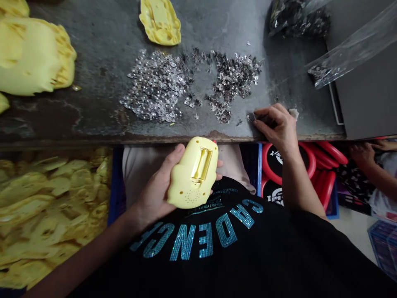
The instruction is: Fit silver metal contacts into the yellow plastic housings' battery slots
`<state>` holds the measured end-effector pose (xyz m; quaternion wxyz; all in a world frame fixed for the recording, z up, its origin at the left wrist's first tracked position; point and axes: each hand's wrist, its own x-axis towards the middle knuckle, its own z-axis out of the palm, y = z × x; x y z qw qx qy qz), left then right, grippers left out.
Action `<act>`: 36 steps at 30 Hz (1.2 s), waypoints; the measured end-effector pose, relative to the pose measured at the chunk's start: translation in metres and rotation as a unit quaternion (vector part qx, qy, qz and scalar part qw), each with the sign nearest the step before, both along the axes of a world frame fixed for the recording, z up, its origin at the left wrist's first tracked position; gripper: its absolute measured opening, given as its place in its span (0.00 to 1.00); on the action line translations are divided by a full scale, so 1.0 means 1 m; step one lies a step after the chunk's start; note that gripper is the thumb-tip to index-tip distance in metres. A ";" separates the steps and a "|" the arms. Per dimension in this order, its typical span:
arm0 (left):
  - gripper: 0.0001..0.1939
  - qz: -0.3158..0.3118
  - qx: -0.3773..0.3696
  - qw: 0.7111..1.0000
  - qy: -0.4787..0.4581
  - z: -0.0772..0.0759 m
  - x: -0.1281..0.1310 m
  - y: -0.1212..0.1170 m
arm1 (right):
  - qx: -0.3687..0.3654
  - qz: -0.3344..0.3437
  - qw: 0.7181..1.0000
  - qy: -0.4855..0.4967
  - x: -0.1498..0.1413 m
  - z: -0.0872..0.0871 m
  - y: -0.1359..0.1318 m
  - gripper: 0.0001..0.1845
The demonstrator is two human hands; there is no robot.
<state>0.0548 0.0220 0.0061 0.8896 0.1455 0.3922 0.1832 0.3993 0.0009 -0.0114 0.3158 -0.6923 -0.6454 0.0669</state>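
Note:
My left hand (pixel 158 186) is wrapped round a yellow plastic toy casing (pixel 186 190), held in front of my body below the table edge. Its back faces up, showing an open battery compartment, screw holes and a ring of speaker holes; a small red bit shows at its top corner. On the table to the right, my right hand (pixel 277 124) pinches a small metal piece (pixel 250 118) between thumb and fingertips. Left of that hand lie a dark pile of small metal contact pieces (pixel 231 78) and a larger, shinier pile (pixel 158 87).
More yellow casings (pixel 34 58) lie at the table's left, with one yellow shell (pixel 161 20) at the back. Bags of metal parts (pixel 297 18) sit back right. Below are a bin of yellow parts (pixel 56 207) and red-rimmed discs (pixel 288 161). Another person's hand (pixel 362 155) shows far right.

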 end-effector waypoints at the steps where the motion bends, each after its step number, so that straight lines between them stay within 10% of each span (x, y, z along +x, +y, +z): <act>1: 0.35 0.000 -0.006 1.000 -0.006 0.001 0.001 0.000 | -0.011 0.008 1.000 -0.006 0.002 -0.001 0.003 0.09; 12: 0.35 -0.033 -0.029 0.996 -0.083 0.007 0.008 0.001 | 0.046 0.196 0.972 0.124 -0.061 0.042 -0.016 0.02; 22: 0.32 -0.069 0.036 0.982 -0.173 -0.011 -0.001 -0.006 | 0.115 0.353 0.927 -0.049 -0.090 0.051 -0.007 0.06; 36: 0.33 -0.061 0.122 0.977 -0.163 -0.008 0.002 -0.014 | 0.143 0.364 0.909 -0.143 -0.091 0.059 -0.017 0.08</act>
